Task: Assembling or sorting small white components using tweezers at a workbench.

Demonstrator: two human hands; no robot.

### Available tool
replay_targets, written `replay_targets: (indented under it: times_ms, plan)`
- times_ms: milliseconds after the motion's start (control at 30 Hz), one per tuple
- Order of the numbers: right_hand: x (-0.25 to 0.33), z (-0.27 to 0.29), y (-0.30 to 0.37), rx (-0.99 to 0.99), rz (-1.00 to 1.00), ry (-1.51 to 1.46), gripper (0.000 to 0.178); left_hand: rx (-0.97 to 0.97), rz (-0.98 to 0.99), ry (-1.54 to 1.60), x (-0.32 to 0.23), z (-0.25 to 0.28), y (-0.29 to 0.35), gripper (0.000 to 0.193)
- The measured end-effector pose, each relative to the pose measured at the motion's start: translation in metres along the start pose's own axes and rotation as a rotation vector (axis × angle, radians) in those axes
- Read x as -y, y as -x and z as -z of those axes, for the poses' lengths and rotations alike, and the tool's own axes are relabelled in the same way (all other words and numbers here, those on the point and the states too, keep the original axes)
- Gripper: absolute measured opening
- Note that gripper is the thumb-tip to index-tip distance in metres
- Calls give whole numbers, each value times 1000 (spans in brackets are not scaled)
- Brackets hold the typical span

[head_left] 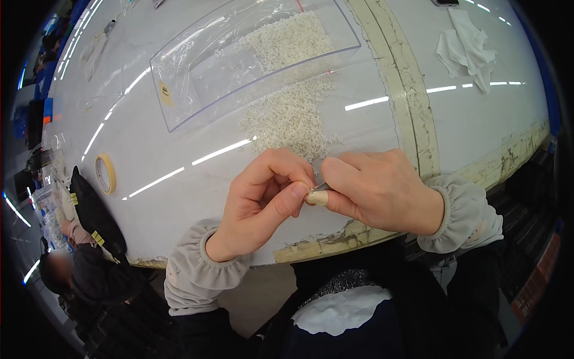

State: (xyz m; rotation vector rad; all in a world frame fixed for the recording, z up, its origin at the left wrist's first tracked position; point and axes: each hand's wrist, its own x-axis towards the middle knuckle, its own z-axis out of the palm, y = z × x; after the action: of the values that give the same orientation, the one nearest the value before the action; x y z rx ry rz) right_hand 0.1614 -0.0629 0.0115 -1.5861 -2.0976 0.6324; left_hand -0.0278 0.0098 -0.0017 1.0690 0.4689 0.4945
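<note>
My left hand point(257, 203) is closed in a pinch, thumb against forefinger, and whatever lies between the tips is too small to make out. Against those tips comes my right hand point(382, 191), its fingers wrapped round a slim grey metal tool point(322, 186). Most of the tool is hidden in the fist, so its kind does not show. Pale yellow tape point(318, 197) wraps the tip of my right thumb. Just beyond both hands lies a spread of many tiny white plastic pieces point(290, 116).
A clear plastic box point(254, 84) holds more white pieces at the far middle. A tape roll point(106, 173) and a black bag point(98, 212) lie left. Worn tape strips point(412, 102) cross the table; crumpled white cloth point(466, 48) lies far right. Another person point(101, 272) sits lower left.
</note>
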Motion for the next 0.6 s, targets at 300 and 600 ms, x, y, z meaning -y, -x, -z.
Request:
replay_targets:
  times_ms: [300,600]
  plan:
    - [0,-1,0,0,-1,28,22,-2,12,30,1,-1,0,7]
    - [0,-2,1,-35,0,40,22,4,-6,65,4,0,0,6]
